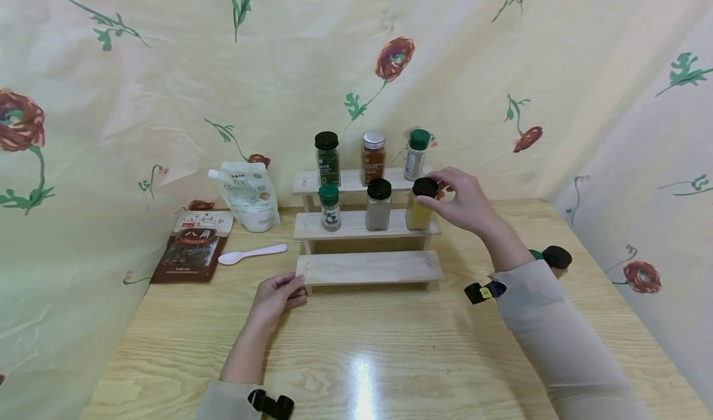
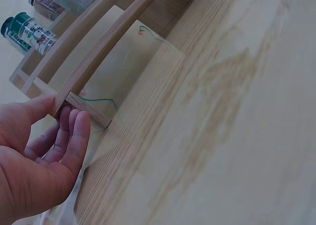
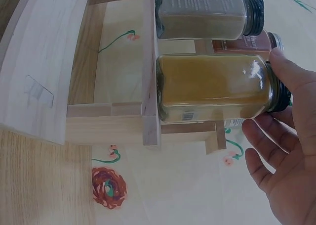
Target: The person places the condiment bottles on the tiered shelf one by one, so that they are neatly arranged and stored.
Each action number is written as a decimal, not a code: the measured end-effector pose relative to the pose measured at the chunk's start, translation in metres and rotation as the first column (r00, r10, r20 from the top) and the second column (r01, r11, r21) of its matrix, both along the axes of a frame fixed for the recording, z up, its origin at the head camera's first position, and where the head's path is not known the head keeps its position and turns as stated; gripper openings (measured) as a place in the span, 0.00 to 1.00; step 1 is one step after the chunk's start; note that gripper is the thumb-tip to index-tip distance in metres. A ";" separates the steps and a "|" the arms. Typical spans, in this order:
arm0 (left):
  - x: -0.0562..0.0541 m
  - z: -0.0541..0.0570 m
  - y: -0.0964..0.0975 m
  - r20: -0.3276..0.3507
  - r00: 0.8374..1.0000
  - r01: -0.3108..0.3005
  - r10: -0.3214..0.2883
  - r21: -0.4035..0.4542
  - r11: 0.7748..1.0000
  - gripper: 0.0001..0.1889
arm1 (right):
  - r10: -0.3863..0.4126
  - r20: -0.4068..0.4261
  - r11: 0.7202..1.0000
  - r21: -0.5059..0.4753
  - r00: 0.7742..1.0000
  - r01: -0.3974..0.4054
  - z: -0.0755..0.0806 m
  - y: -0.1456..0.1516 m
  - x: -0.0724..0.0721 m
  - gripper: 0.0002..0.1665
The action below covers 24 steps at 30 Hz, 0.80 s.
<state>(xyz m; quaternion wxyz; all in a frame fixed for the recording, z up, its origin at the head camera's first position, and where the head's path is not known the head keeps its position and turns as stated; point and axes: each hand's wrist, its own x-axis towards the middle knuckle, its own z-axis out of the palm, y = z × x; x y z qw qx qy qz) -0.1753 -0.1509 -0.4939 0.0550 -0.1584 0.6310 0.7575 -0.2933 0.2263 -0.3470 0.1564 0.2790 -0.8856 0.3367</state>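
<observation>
My right hand (image 1: 466,202) pinches the black cap of a square glass jar of yellow spice (image 1: 419,214), which stands upright at the right end of the middle tier. In the right wrist view the thumb and fingers lie on either side of that cap (image 3: 282,94). My left hand (image 1: 276,297) holds the left end of the lowest tier of a three-step wooden rack (image 1: 367,268), thumb and fingertips at the board's corner. Left of the yellow jar stand a black-capped jar of greyish spice (image 1: 379,210) and a green-capped shaker (image 1: 330,213).
The top tier bears a black-capped green jar (image 1: 327,163), a silver-capped reddish jar (image 1: 373,160) and a green-capped bottle (image 1: 415,157). At left are a white spouted pouch (image 1: 250,200), a brown packet (image 1: 192,253) and a white spoon (image 1: 250,254). A black-capped container (image 1: 557,257) is partly behind my right sleeve.
</observation>
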 end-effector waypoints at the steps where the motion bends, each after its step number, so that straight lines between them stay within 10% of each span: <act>1: 0.000 0.000 0.000 -0.001 1.000 0.000 0.000 0.001 1.000 0.21 | -0.003 0.004 1.000 -0.005 1.000 0.003 0.000 0.001 0.001 0.23; 24: -0.001 -0.001 0.000 0.001 1.000 0.005 -0.005 -0.016 1.000 0.21 | -0.160 -0.006 0.987 0.034 0.987 0.160 -0.002 0.097 0.047 0.23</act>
